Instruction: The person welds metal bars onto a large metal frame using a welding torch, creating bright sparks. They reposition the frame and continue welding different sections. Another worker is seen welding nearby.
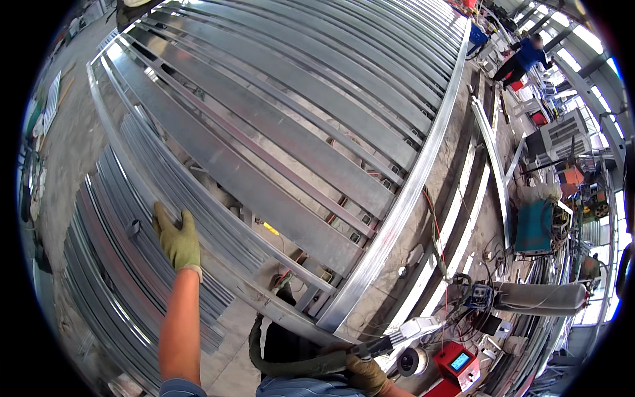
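Our left hand, in an olive work glove, lies spread and flat on the bundle of loose grey galvanised steel strips beside the large slatted galvanised steel gate frame on the floor. Our right hand is clenched around the black welding torch near the frame's corner. We judge steady bracing and a firm torch grip matter here.

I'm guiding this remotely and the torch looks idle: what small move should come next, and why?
Probably bring the right hand and its welding torch up to the frame's near corner. The torch sits low, off the metal frame, while the left hand already rests on the stacked strips.
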`<state>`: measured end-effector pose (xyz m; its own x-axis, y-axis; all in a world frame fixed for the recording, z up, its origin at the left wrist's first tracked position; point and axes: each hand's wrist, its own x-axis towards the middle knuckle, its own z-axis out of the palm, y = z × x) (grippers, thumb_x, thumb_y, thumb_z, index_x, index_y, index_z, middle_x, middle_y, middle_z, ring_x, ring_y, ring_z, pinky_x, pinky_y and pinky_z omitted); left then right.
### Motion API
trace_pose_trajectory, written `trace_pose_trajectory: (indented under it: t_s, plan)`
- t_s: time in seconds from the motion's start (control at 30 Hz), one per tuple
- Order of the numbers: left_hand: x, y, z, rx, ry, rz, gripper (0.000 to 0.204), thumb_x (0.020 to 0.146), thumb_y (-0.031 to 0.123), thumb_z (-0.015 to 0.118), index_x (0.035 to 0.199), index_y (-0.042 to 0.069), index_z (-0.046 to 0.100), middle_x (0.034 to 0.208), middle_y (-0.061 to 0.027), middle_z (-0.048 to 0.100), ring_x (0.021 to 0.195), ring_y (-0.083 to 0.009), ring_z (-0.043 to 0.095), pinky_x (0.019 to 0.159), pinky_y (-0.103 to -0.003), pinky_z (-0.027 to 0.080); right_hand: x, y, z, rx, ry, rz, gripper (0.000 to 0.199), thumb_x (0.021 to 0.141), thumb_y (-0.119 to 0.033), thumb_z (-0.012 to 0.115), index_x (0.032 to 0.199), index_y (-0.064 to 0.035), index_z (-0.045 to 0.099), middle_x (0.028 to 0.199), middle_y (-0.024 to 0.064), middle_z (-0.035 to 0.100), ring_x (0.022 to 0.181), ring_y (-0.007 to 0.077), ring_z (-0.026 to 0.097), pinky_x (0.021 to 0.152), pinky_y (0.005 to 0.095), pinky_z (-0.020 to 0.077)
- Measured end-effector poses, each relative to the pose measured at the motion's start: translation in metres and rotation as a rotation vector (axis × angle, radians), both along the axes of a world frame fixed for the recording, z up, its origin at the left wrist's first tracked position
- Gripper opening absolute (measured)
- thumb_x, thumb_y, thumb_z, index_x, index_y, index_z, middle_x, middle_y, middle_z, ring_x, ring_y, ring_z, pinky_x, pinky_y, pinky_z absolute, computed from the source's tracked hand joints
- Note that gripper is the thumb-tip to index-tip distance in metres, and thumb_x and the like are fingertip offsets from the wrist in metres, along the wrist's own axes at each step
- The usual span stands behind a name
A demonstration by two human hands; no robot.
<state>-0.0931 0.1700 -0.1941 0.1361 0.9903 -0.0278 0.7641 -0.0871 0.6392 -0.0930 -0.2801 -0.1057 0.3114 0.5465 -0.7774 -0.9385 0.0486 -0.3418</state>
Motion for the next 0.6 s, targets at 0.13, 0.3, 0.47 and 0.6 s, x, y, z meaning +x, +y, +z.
trace_pose_trajectory:
  t_s: [0.13,0.3,0.47,0.6]
  plan:
    - [-0.014,-0.024,0.024,0.077,0.070,-0.167,0.073,0.106,0.037,0.062,0.166,0.005,0.036,0.171,-0.0314,0.029,0.158,-0.0459,0.033,0.126,-0.050,0.038,0.017,0.028,0.011,0.130,-0.069,0.290,0.070,0.090,-0.039,0.089,0.143,0.0001,0.063,0.135,0.0133,0.071,0.124,0.0252,0.068,0.109,0.0392,0.0542]
    - [-0.030,-0.113,0.124,-0.385,-0.285,-0.950,0.071,0.100,0.029,0.073,0.160,0.001,0.046,0.155,-0.0212,0.056,0.145,-0.0358,0.055,0.120,-0.046,0.044,0.021,0.071,-0.011,0.366,-0.155,0.472,0.064,0.092,-0.034,0.087,0.142,-0.0022,0.064,0.133,0.0131,0.071,0.122,0.0246,0.068,0.104,0.0397,0.0555]
    - [-0.002,-0.151,0.164,-0.766,-0.130,-1.292,0.071,0.095,0.030,0.078,0.153,-0.001,0.051,0.145,-0.0275,0.062,0.133,-0.0467,0.061,0.113,-0.053,0.047,0.026,0.100,-0.042,0.526,-0.226,0.520,0.058,0.093,-0.030,0.086,0.141,-0.0045,0.064,0.132,0.0129,0.072,0.121,0.0240,0.068,0.099,0.0402,0.0567]
    - [0.033,-0.158,0.156,-0.690,-0.210,-1.174,0.069,0.090,0.017,0.083,0.150,-0.001,0.055,0.138,-0.0191,0.067,0.124,-0.0335,0.067,0.105,-0.043,0.053,0.019,0.110,-0.059,0.587,-0.162,0.403,0.054,0.094,-0.026,0.085,0.140,-0.0064,0.065,0.131,0.0128,0.072,0.119,0.0235,0.068,0.095,0.0405,0.0578]
